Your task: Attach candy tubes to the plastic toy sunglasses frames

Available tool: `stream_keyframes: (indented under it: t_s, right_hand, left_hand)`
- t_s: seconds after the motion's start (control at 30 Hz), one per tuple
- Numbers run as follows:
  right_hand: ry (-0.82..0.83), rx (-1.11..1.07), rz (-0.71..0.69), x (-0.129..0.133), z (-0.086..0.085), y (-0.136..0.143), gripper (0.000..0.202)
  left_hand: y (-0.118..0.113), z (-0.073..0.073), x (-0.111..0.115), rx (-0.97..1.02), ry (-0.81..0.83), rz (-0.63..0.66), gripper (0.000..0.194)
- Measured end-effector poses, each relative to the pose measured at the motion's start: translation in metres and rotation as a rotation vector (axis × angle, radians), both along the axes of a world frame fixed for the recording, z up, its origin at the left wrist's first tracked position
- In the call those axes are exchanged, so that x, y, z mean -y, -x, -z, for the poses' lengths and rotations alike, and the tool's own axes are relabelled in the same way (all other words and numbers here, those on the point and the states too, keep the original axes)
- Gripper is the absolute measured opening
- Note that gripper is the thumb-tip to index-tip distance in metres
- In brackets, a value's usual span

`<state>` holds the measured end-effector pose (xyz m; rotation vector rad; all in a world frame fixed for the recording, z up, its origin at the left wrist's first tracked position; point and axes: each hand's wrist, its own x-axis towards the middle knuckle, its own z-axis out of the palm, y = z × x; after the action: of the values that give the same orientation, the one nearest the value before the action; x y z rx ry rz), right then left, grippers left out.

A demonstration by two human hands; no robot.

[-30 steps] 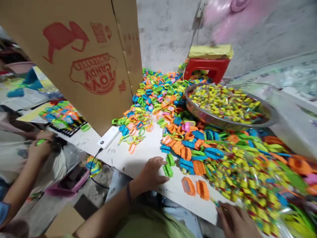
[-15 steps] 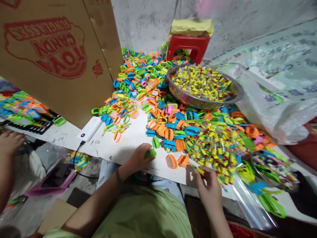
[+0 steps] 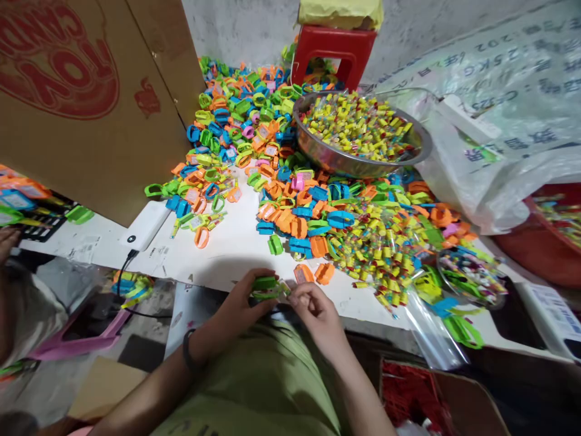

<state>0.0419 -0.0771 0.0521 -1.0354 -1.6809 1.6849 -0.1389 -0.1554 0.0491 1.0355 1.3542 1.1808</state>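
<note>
My left hand [image 3: 245, 303] is closed around a green plastic toy watch [image 3: 263, 283] near the table's front edge. My right hand [image 3: 315, 309] meets it from the right, thumb and forefinger pinched on a small clear candy tube [image 3: 284, 287] at the watch's end. The fingers partly hide the tube, and how far it sits inside the watch I cannot tell. Just beyond lie two orange toy watches [image 3: 314, 274] and a single green one [image 3: 275, 244]. To the right spreads a heap of yellow-capped candy tubes [image 3: 381, 248].
A steel bowl [image 3: 349, 158] full of tubes stands behind, amid many coloured watches [image 3: 245, 115]. At left are a cardboard box [image 3: 104, 145], a white power bank [image 3: 145, 227] with a cable, and another person's hand [image 3: 6, 242]. A red stool [image 3: 336, 51] is at the back.
My right hand has moved left from the tube heap to the green watch, bringing a tube. My left hand has drawn the watch slightly nearer me. The view has shifted.
</note>
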Motion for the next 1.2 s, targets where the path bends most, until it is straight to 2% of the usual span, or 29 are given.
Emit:
stream_keyframes:
  t_s: [0.1, 0.2, 0.3, 0.4, 0.47, 0.6, 0.67, 0.77, 0.87, 1.07, 1.2]
  right_hand:
    - [0.095, -0.023, -0.05, 0.006, 0.004, 0.011, 0.029]
    - [0.123, -0.066, -0.073, 0.012, 0.01, 0.015, 0.029]
    - [-0.027, -0.079, -0.031, 0.016, 0.015, 0.017, 0.03]
    - [-0.337, 0.001, 0.064, 0.014, 0.015, 0.016, 0.011]
    - [-0.461, 0.049, 0.078, 0.01, 0.012, 0.013, 0.006]
    - [-0.397, 0.166, -0.045, 0.005, 0.007, 0.008, 0.009]
    - [-0.434, 0.202, -0.078, 0.005, 0.006, 0.006, 0.014]
    - [-0.566, 0.163, -0.081, 0.006, 0.004, 0.005, 0.021]
    - [-0.617, 0.146, -0.073, 0.007, 0.0, 0.004, 0.025]
    - [-0.617, 0.16, -0.01, 0.011, -0.001, 0.004, 0.014]
    - [-0.697, 0.185, -0.006, 0.012, 0.0, 0.003, 0.011]
  left_hand:
    - [-0.002, 0.003, 0.002, 0.028, 0.015, -0.03, 0.045]
    - [-0.003, 0.008, 0.003, 0.062, 0.036, -0.073, 0.046]
    - [-0.004, 0.012, 0.003, 0.084, 0.051, -0.1, 0.047]
    - [-0.005, 0.011, 0.003, 0.092, 0.046, -0.099, 0.05]
    - [-0.007, 0.007, 0.005, 0.056, 0.038, -0.096, 0.05]
    - [-0.007, 0.001, 0.01, -0.05, -0.006, -0.066, 0.047]
    - [-0.006, -0.001, 0.012, -0.11, -0.033, -0.061, 0.047]
    - [-0.004, -0.003, 0.014, -0.176, -0.063, -0.049, 0.047]
    - [-0.003, -0.006, 0.015, -0.235, -0.088, -0.041, 0.046]
    - [-0.005, -0.01, 0.014, -0.281, -0.111, -0.022, 0.046]
    - [-0.008, -0.011, 0.013, -0.308, -0.128, -0.036, 0.045]
